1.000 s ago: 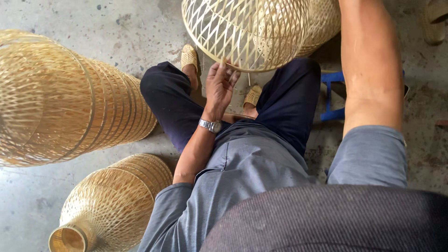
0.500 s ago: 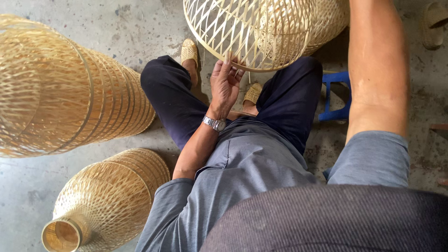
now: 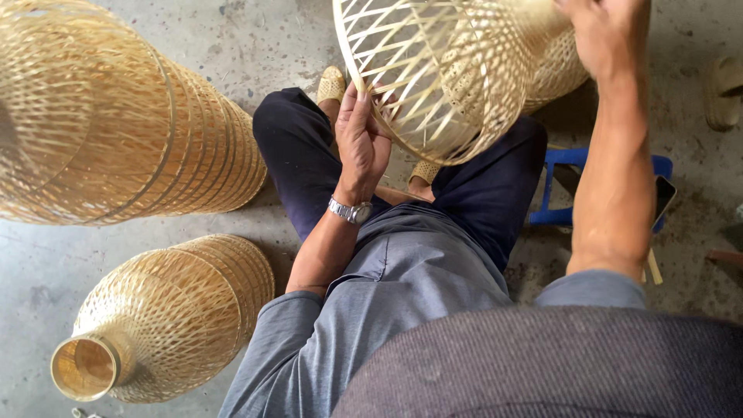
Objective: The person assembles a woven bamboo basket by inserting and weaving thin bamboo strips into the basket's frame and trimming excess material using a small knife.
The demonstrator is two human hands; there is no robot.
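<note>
A woven bamboo lampshade hangs tilted above my knees, its open rim facing me. My left hand, with a silver watch on the wrist, grips the lower left of that rim. My right hand reaches over the top right and holds the narrow woven end of the same shade. I sit with dark trousers and a grey shirt, feet in woven sandals below the shade.
A large stack of nested bamboo shades lies on the concrete floor at the left. A smaller bottle-shaped bamboo shade lies at lower left. A blue stool with a phone on it stands to my right.
The shade has shifted slightly to the right in view and tilted, and my left hand has slid up to grip its rim. My right arm stays on its far end.
</note>
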